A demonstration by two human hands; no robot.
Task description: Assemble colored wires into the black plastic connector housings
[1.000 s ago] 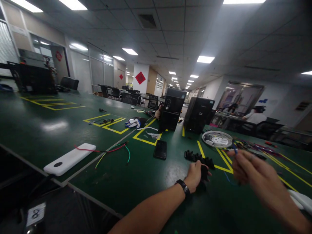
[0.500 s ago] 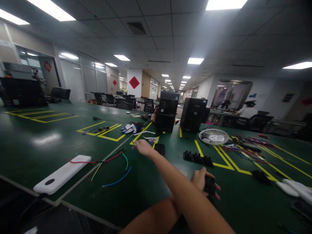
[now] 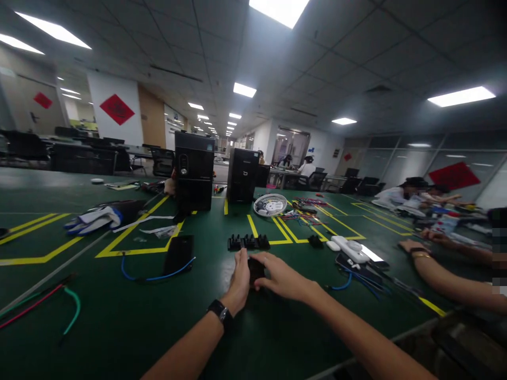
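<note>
Both of my hands meet over the green table (image 3: 222, 327), around a small dark block (image 3: 256, 272) whose kind I cannot make out. My left hand (image 3: 239, 279) presses along its left side, with a black watch on the wrist. From the right, my right hand (image 3: 283, 277) curls its fingers and thumb about it. Just beyond my fingertips lies a row of black plastic pieces (image 3: 249, 242). A blue wire (image 3: 158, 276) rests to the left, partly across a flat black item (image 3: 180, 252).
Two black computer towers (image 3: 194, 174) stand farther back, with a white round basket (image 3: 270, 205) and loose wires (image 3: 312, 210). Gloves (image 3: 95, 219) lie left; white devices (image 3: 350, 249) and a phone (image 3: 374, 256) lie right. Another person's hand (image 3: 412, 247) is at the right.
My right hand has let go of the blue wire and come back from the left to the dark block in my left hand. The arms are uncrossed; the view has swung right.
</note>
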